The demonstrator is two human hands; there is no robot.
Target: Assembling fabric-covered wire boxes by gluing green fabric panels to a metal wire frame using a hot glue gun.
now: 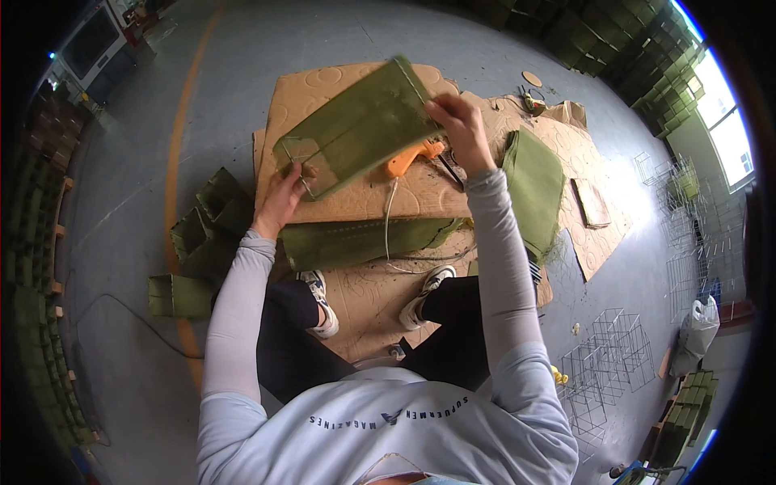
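Between my two hands is a box of thin green fabric over a wire frame (356, 133), held tilted above a cardboard-topped work surface. My left hand (279, 198) pinches its lower left end, where bare wire shows at the opening. At the upper right corner, my right hand (461, 125) grips the box's edge, with some fingers hidden behind it. An orange glue gun (412, 158) lies on the cardboard (303, 93), just below the box and near my right hand. Its pale cord (386, 222) hangs over the near edge.
Green fabric sheets (533, 190) lie stacked to the right, beside a brown folded piece (591, 202). Several green boxes (194, 234) sit on the floor at left. Bare wire frames (610, 356) stand at lower right. Stacked green boxes (598, 36) line the far wall.
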